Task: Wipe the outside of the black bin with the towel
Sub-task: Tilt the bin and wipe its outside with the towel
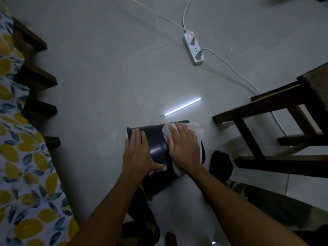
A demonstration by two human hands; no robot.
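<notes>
Here the black bin [158, 148] lies on its side on the floor [99, 77], under both hands: the left hand [140, 153] rests flat with fingers spread, the right hand [182, 148] presses the white towel [195, 130] flat against its outside.

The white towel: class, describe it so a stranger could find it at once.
Start at the dark wooden chair on the right, then look left to the black bin on the pale floor. The towel lies over it, pressed under the right hand; nothing else on the bin is white cloth.
</notes>
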